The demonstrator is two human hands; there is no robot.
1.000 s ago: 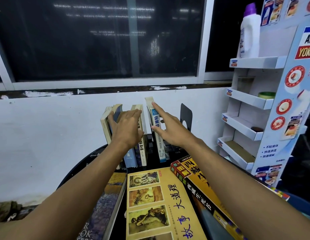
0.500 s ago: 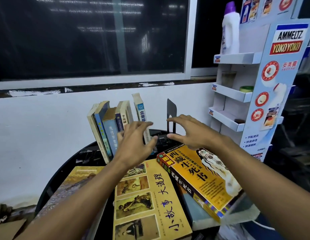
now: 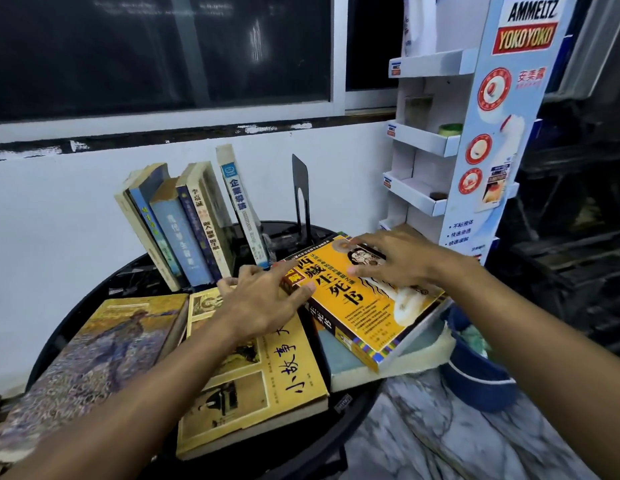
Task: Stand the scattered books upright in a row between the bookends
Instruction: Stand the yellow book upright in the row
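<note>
Next one up looks like the orange book (image 3: 367,317). It's lying flat on a pale thick book (image 3: 388,363), just in front of the black bookend (image 3: 300,199) and a bit to its right. The right hand (image 3: 402,263) lies on the cover with fingers spread flat, not gripping. The left hand (image 3: 263,306) is open too, thumb against the spine corner, so nothing's pinched yet imo.

The standing row (image 3: 184,230) is left of the bookend, tops tilted away from it. The tall white-spined book (image 3: 242,209) is nearest the bookend, with a gap between.

Tip: hook the left fingers under the spine edge, keep the right palm on the cover, tip it up spine-out and slot it into that gap. It looks fat and heavy, so use both hands and watch that the leaning row doesn't topple.

The yellow book (image 3: 267,375) and the painting-cover book (image 3: 94,351) lie flat further in front of the bookend.
</note>
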